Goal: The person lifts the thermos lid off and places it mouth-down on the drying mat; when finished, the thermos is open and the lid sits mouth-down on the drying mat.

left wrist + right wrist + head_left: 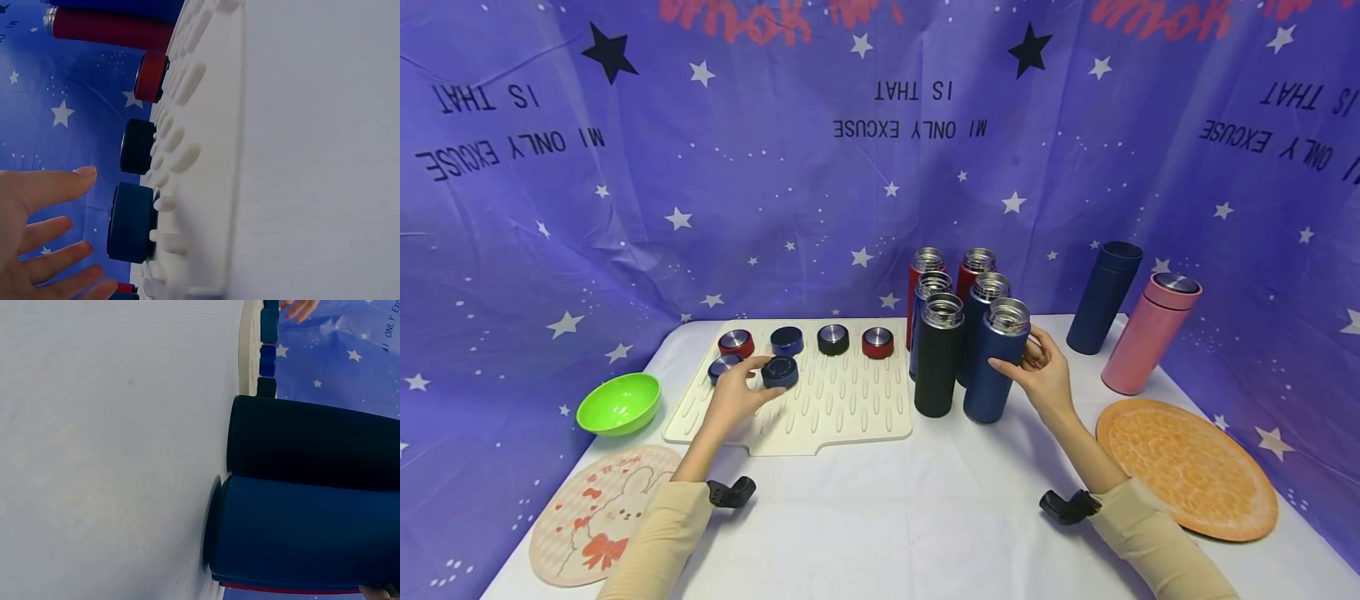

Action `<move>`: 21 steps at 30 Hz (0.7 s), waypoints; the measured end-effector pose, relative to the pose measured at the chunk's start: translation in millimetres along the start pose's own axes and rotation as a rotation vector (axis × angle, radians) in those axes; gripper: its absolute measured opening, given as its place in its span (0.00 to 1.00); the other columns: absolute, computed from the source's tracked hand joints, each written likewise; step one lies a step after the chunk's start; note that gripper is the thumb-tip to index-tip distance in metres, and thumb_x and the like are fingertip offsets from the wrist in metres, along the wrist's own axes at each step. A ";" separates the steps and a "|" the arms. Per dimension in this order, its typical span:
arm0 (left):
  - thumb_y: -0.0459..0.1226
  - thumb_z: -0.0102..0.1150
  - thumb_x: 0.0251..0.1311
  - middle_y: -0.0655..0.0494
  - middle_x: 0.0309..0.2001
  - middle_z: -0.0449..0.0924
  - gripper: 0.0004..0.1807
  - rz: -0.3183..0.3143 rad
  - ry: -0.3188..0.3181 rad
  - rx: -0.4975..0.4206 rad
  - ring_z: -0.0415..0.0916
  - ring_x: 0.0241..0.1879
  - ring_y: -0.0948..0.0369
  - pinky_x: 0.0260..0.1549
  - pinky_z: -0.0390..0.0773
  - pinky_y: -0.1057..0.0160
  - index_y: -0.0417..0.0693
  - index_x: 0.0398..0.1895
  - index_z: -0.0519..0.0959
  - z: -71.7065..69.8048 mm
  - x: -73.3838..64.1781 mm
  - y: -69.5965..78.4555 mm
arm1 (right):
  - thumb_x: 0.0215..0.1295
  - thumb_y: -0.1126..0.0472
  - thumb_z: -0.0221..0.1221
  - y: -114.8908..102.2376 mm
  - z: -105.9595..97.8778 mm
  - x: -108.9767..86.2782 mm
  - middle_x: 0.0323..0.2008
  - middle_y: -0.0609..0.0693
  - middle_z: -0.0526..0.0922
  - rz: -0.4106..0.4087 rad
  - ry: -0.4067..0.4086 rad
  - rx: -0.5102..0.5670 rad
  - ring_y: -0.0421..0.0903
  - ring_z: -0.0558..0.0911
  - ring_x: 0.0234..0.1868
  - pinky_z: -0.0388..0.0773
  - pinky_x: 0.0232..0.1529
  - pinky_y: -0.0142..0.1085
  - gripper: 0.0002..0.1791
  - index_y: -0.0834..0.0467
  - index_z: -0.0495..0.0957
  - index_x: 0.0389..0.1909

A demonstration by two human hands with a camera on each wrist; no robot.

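My left hand [735,398] hovers with spread fingers around a dark blue bottle lid [779,372] on the cream ridged mat [850,417]. In the left wrist view, the thumb and fingers are straight beside the blue lid [132,223]. My right hand [1047,379] grips a lidless dark blue thermos bottle [987,383] from its right side, thumb across the front and fingers behind. That bottle [300,531] stands upright beside a black thermos bottle [933,367], its bottom close to the white cloth. Only a bit of the right hand shows in the right wrist view.
Behind stand lidless blue and red bottles [925,271]. More lids, among them a red lid [877,342], lie on the mat. At right are a pink bottle [1152,333], a navy bottle [1103,297] and an orange round mat [1187,467]. A green bowl [619,404] and rabbit placemat [568,525] lie left.
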State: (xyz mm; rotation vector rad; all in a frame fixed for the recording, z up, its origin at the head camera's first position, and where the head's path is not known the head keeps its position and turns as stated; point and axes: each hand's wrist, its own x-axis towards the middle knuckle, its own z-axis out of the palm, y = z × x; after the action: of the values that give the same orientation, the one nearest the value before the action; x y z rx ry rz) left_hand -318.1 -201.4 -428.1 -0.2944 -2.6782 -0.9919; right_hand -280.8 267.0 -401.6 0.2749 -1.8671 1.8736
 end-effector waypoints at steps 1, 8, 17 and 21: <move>0.40 0.74 0.49 0.36 0.57 0.74 0.35 -0.006 0.000 -0.010 0.72 0.54 0.37 0.49 0.73 0.39 0.38 0.61 0.73 0.3 -3.4 0.2 | 0.44 0.77 0.71 0.8 -0.2 0.3 0.40 0.42 0.84 0.001 0.003 0.002 0.39 0.82 0.41 0.79 0.46 0.26 0.38 0.63 0.69 0.60; 0.41 0.72 0.51 0.35 0.59 0.72 0.35 -0.010 -0.006 0.007 0.69 0.56 0.37 0.52 0.71 0.38 0.38 0.62 0.72 -6.3 -30.1 0.9 | 0.45 0.74 0.73 5.5 0.5 1.8 0.41 0.41 0.83 0.027 0.006 -0.023 0.39 0.82 0.42 0.79 0.46 0.26 0.38 0.64 0.68 0.60; 0.44 0.72 0.50 0.30 0.61 0.68 0.40 -0.043 -0.063 0.048 0.63 0.59 0.32 0.56 0.66 0.36 0.35 0.64 0.68 -27.2 -48.4 -9.3 | 0.51 0.68 0.72 3.1 -2.1 3.6 0.51 0.52 0.81 0.032 -0.039 -0.152 0.37 0.80 0.49 0.76 0.52 0.28 0.39 0.62 0.66 0.65; 0.45 0.74 0.48 0.28 0.60 0.68 0.41 -0.033 -0.129 0.049 0.63 0.59 0.31 0.55 0.66 0.35 0.32 0.62 0.69 -36.0 -53.6 -19.5 | 0.53 0.66 0.71 0.6 -4.3 1.5 0.58 0.62 0.76 0.047 -0.074 -0.194 0.45 0.78 0.56 0.73 0.59 0.35 0.39 0.62 0.65 0.66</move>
State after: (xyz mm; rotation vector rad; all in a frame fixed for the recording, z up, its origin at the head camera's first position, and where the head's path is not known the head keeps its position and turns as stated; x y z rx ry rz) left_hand -266.5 -244.9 -430.8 -0.3149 -2.8276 -0.9449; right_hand -281.6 271.6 -401.6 0.2394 -2.1045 1.7161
